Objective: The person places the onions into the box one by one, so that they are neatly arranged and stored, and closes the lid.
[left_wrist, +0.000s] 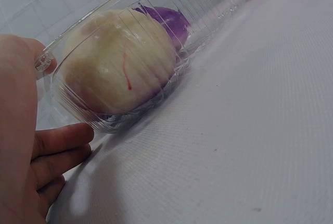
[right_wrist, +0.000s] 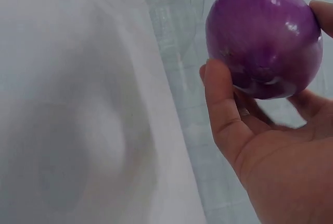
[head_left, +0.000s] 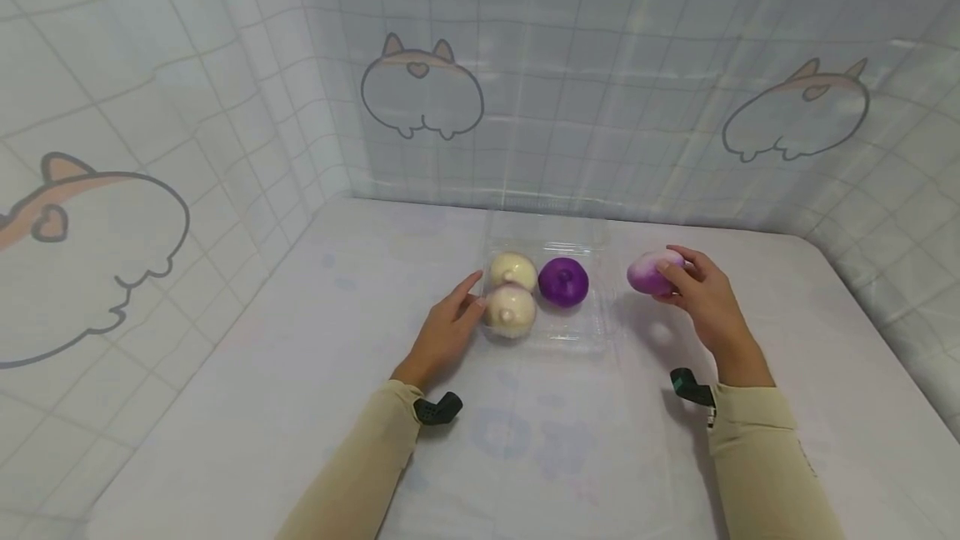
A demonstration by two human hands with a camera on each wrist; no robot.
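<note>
A clear plastic clamshell box (head_left: 573, 332) lies on the table with two pale onions (head_left: 511, 312) at its left and a purple onion (head_left: 564, 282) beside them. My left hand (head_left: 444, 330) is at the box's left side, its fingers extended and touching the wall. In the left wrist view, the nearer fingertips (left_wrist: 78, 134) meet the box's lower corner. Off to the right of the box, my right hand (head_left: 699, 294) grips another purple onion (right_wrist: 263, 39) between thumb and fingers, held above the table.
The box's lid (head_left: 547, 227) lies folded back toward the rear curtain (head_left: 570, 123). White cloth (head_left: 480, 457) covers the table, and tile-patterned curtains with cartoon prints enclose its back and sides. Dark devices (head_left: 438, 409) are strapped at both wrists.
</note>
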